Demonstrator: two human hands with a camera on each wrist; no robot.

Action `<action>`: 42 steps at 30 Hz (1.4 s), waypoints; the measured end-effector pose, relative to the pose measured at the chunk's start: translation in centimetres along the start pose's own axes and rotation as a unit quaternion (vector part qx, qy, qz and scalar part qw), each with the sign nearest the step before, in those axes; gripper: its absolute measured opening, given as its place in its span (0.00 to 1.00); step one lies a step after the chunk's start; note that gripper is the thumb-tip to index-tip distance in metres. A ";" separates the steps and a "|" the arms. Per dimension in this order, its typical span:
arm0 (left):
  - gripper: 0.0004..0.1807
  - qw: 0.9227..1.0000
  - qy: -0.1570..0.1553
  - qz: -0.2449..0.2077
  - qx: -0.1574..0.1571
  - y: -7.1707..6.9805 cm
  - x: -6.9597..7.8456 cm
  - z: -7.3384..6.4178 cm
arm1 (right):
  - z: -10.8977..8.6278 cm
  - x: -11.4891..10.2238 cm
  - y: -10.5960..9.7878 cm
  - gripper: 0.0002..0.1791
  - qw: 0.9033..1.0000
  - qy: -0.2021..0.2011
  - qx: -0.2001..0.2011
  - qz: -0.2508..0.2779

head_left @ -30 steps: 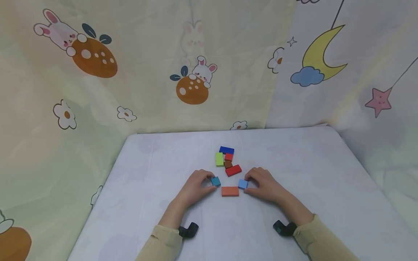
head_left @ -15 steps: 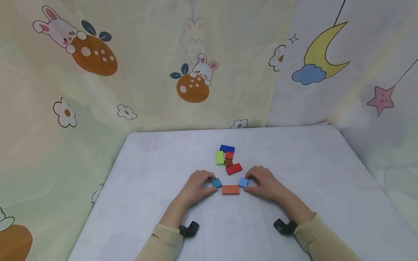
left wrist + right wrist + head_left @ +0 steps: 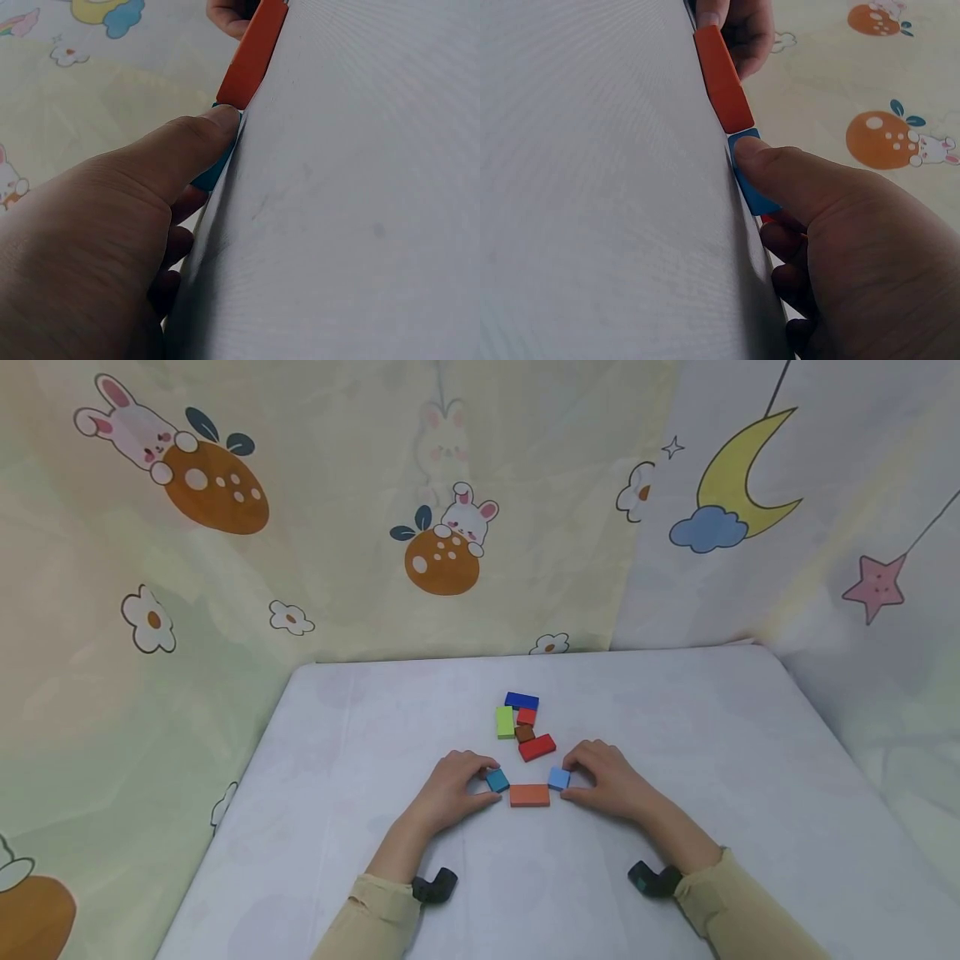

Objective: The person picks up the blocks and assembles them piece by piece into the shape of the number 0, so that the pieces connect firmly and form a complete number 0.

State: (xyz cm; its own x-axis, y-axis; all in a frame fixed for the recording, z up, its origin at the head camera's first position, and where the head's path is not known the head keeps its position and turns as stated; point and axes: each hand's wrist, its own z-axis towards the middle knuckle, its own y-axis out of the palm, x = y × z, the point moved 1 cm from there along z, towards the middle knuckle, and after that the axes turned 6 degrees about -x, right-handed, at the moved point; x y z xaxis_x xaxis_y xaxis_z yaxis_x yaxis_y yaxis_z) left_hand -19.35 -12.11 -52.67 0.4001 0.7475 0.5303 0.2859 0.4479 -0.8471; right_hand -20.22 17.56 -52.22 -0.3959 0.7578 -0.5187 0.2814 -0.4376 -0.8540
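Observation:
In the head view my left hand [image 3: 453,789] pinches a teal cube [image 3: 497,780] between thumb and fingers. My right hand [image 3: 611,781] holds a light blue cube [image 3: 558,778] the same way. Between the two cubes lies an orange rectangular block [image 3: 529,796], flat on the table. Each cube sits at an upper corner of that block, turned at a slight angle. The left wrist view has my thumb over the teal cube [image 3: 215,172], close against the orange block [image 3: 253,56]. From the right wrist, the blue cube [image 3: 756,193] appears right by the orange block's end [image 3: 735,109].
Beyond the hands lies a cluster of blocks: a red block [image 3: 537,747], a brown cube [image 3: 525,734], a small red block [image 3: 527,717], a lime green block [image 3: 505,722] and a dark blue block [image 3: 522,701]. The white-covered table [image 3: 360,727] meets patterned cloth behind.
Both cubes have shifted slightly down toward the orange block's ends, most of it in the first half second. Lately the hands are almost still. The camera view tilted a little.

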 end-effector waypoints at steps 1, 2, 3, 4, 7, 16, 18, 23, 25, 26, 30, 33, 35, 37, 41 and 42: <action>0.25 1.000 0.001 0.003 0.000 0.0 0.0 0.0 | 0.0 0.0 0.0 0.19 1.000 0.000 0.000 0.000; 0.25 1.000 0.001 0.006 -0.001 0.0 -0.1 0.0 | 0.0 0.0 0.0 0.19 1.000 -0.001 0.000 -0.002; 0.25 1.000 0.002 0.008 -0.001 0.0 -0.1 0.1 | 0.0 0.0 0.0 0.19 1.000 -0.002 0.000 -0.002; 0.25 1.000 0.002 0.009 -0.002 0.0 -0.1 0.1 | 0.0 0.0 0.0 0.19 1.000 -0.002 -0.001 -0.004; 0.25 1.000 0.000 0.008 -0.006 0.0 -0.2 0.1 | 0.0 -0.1 -0.1 0.19 1.000 -0.002 -0.002 -0.005; 0.25 1.000 -0.007 0.002 -0.011 0.1 -0.2 0.2 | 0.0 -0.1 -0.1 0.19 1.000 0.001 -0.002 0.000; 0.25 1.000 -0.005 0.005 -0.009 0.1 -0.2 0.2 | 0.0 0.0 -0.1 0.19 1.000 0.001 -0.001 -0.001; 0.24 1.000 -0.002 0.006 -0.007 0.0 -0.2 0.3 | 0.1 0.2 0.0 0.20 1.000 -0.002 0.000 -0.003; 0.24 1.000 -0.002 0.006 -0.008 0.0 -0.2 0.2 | 0.1 0.1 0.0 0.20 1.000 -0.001 -0.001 -0.005; 0.24 1.000 -0.001 0.006 -0.007 0.0 -0.2 0.2 | 0.1 0.1 0.0 0.20 1.000 -0.002 -0.001 -0.006; 0.24 1.000 0.002 0.011 -0.004 0.0 -0.1 0.2 | 0.1 0.0 -0.1 0.20 1.000 0.000 -0.003 -0.008; 0.24 1.000 0.002 0.014 -0.004 0.0 -0.1 0.2 | 0.1 -0.1 -0.1 0.20 1.000 -0.001 -0.004 -0.008; 0.25 1.000 -0.001 0.015 -0.005 -0.1 -0.1 0.2 | 0.1 -0.1 -0.1 0.20 1.000 -0.001 -0.004 -0.007; 0.25 1.000 -0.005 0.015 -0.007 0.0 0.0 0.2 | 0.1 -0.1 -0.1 0.20 1.000 -0.002 -0.004 -0.007; 0.25 1.000 -0.012 0.014 -0.010 0.0 0.0 0.2 | 0.0 -0.1 -0.1 0.20 1.000 -0.002 -0.005 -0.003; 0.25 1.000 -0.013 0.014 -0.010 0.0 0.0 0.2 | 0.0 -0.1 -0.1 0.20 1.000 -0.002 -0.005 -0.002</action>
State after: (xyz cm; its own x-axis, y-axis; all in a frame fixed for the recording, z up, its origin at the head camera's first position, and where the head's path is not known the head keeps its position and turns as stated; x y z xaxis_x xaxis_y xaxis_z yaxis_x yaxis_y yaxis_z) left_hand -19.50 -12.04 -52.65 0.3860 0.7719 0.5052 0.2921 0.4172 -0.8606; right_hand -20.25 17.54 -52.07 -0.4001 0.7573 -0.5161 0.2896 -0.4298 -0.8552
